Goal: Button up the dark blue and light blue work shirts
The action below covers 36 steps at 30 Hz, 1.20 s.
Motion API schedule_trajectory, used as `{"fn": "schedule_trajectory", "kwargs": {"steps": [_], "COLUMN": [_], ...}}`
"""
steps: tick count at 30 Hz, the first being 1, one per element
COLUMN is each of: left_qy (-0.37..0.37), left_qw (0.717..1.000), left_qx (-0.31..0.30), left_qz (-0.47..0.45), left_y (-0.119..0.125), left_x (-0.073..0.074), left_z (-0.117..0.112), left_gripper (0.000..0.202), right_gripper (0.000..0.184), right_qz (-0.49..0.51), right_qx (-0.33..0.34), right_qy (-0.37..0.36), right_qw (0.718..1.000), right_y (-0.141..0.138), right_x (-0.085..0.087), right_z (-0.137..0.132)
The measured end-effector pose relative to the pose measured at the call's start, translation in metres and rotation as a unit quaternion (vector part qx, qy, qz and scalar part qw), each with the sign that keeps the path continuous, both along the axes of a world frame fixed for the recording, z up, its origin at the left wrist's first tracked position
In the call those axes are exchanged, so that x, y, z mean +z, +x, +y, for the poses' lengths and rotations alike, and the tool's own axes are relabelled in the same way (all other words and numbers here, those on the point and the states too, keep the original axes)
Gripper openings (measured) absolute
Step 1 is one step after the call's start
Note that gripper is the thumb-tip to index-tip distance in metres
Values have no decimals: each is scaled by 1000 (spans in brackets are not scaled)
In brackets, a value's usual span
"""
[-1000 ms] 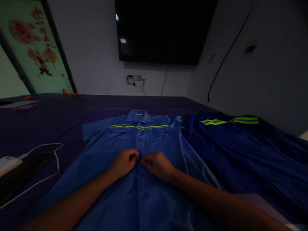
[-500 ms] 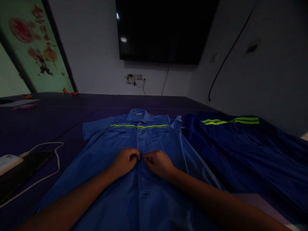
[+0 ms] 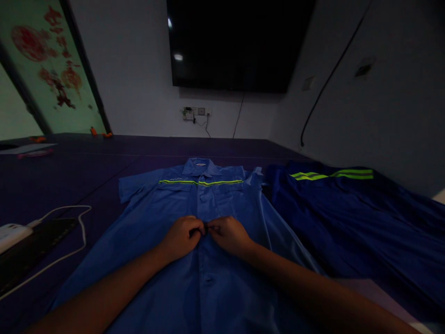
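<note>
A light blue short-sleeved work shirt [image 3: 167, 208] with a yellow-green reflective stripe across the chest lies flat, front up, on a dark purple surface. My left hand [image 3: 181, 237] and my right hand [image 3: 229, 235] meet at the shirt's front placket, halfway down. Both hands are closed, their fingertips pinching the placket's edges together at a button. The fingertips touch each other.
A darker blue garment [image 3: 347, 218] with yellow-green stripes lies to the right. At the left edge sit a white charger [image 3: 10, 232], its white cable [image 3: 69, 241] and a black flat device [image 3: 31, 250]. A large dark screen [image 3: 239, 44] hangs on the far wall.
Both hands have crept slightly up the placket and drawn closer together. The shirt has stayed flat and in place.
</note>
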<state>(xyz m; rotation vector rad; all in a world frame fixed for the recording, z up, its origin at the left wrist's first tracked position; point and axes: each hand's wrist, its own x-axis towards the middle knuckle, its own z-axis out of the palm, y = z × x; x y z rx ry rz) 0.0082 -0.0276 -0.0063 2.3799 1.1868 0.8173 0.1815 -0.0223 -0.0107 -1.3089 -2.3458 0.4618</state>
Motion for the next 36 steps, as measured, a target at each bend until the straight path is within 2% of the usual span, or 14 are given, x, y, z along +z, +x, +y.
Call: {"fn": "schedule_trajectory", "kwargs": {"steps": [6, 11, 21, 36], "left_qy": [10, 7, 8, 0], "left_qw": [1000, 998, 996, 996], "left_qx": [-5, 31, 61, 85], "left_qz": [23, 59, 62, -4], "left_y": [-1, -1, -1, -4], "left_x": [2, 4, 5, 1], "left_z": [0, -1, -2, 6], "left_gripper": [23, 22, 21, 24], "right_gripper": [24, 25, 25, 23], "right_qz": [1, 18, 18, 10], "right_qx": [0, -8, -12, -29], "right_qy": [-1, -6, -7, 8], "right_qw": [1000, 1000, 1000, 999], "right_y": [0, 0, 0, -2], "right_x": [0, -1, -2, -3], "right_z": [1, 1, 2, -1]}}
